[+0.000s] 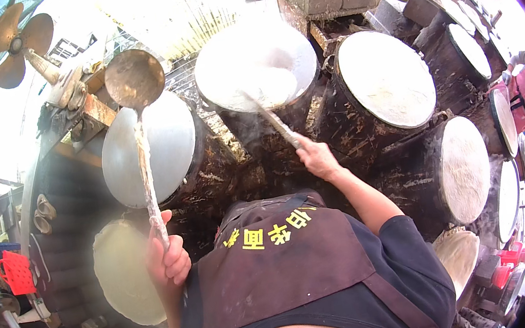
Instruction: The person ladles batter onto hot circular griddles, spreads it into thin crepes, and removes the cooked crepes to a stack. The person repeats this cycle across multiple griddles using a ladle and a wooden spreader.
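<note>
My left hand (pixel 170 259) is wrapped round the pale, crusted handle of a long ladle (pixel 134 78). The ladle stands nearly upright, its round, stained brown bowl raised at the far left. My right hand (pixel 319 158) grips a long stick-like handle (pixel 278 123). That handle reaches forward over the rim of a wide round pot (pixel 220 92), where its far end is lost in white glare and steam. White stuff (pixel 275 84) shows inside the pot. Beside it, under the ladle, sits a smooth grey round lid (pixel 122 157) on a dark barrel.
Dark barrels topped with white, floury-looking rounds (pixel 386 78) stand close on the right, with another round (pixel 465 169) nearer. A pale round surface (pixel 121 272) lies near left. A fan (pixel 21 43) and a red basket (pixel 17 272) are further left. Another person (pixel 524 89) is at far right.
</note>
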Tool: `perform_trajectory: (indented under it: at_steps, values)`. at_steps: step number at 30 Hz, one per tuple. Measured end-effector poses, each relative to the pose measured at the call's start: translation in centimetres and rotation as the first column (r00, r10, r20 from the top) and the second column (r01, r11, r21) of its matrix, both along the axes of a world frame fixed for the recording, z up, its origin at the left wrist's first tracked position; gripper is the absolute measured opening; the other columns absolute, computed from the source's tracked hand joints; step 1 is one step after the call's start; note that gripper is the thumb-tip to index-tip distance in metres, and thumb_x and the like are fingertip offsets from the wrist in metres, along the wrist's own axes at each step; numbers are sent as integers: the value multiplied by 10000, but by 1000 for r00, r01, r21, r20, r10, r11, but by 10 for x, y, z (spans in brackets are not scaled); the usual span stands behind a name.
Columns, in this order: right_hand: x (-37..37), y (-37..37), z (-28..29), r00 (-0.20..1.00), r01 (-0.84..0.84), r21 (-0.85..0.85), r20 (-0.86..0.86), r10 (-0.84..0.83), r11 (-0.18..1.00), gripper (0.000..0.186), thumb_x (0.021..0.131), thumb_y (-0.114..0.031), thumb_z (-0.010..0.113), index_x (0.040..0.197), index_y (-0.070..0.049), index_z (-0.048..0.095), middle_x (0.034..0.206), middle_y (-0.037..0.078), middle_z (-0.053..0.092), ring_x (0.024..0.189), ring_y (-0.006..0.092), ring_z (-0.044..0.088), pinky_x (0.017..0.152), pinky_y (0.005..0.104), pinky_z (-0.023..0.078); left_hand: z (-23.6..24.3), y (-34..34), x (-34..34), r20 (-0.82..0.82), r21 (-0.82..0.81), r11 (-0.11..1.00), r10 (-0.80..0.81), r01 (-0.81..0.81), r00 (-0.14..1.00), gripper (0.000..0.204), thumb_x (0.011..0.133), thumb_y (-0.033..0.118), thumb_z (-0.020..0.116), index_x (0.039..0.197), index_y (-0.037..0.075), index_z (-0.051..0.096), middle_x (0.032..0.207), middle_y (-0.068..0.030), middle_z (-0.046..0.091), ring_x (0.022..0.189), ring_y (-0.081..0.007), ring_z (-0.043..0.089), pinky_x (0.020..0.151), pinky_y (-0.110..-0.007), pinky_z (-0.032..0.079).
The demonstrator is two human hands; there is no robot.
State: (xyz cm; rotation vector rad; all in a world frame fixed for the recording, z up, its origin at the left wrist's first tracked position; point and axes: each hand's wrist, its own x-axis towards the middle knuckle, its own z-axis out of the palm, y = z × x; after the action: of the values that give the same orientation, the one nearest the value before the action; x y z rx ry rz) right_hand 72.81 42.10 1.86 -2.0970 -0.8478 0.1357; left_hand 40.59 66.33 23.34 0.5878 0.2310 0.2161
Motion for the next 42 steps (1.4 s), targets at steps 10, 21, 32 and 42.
perform_trajectory:
  at_steps: [10,21,32,42]
  values:
    - [84,-35,35,946,132,-31,-294,-135,991,440,927,-121,509,1366,-144,498,663,28,562,451,103,502,407,265,446,18,-41,42,-68,17,996,84,-83,994,545,1018,312,456,1463,79,244,620,25,343,401,-35,288,307,-194,289]
    - [143,-60,45,999,-8,-94,-44,4,996,407,882,-137,584,1283,-113,526,894,252,647,835,430,627,733,491,508,33,-64,86,-106,52,996,74,-69,992,541,1019,304,457,1463,67,259,608,31,326,387,-25,246,297,-184,236]
    - [184,-49,29,999,-32,-185,5,34,982,419,890,-152,562,1306,-136,516,898,226,657,831,412,625,717,498,500,43,-84,105,-132,78,990,127,-118,983,525,1028,282,433,1463,52,253,616,23,333,389,-27,248,296,-188,241]
    - [191,-41,21,995,20,-206,99,0,978,459,894,-167,550,1344,-131,467,865,232,644,824,406,621,735,499,485,46,-89,108,-159,91,989,132,-118,978,546,1024,252,438,1476,48,208,604,12,343,390,-38,278,299,-196,273]
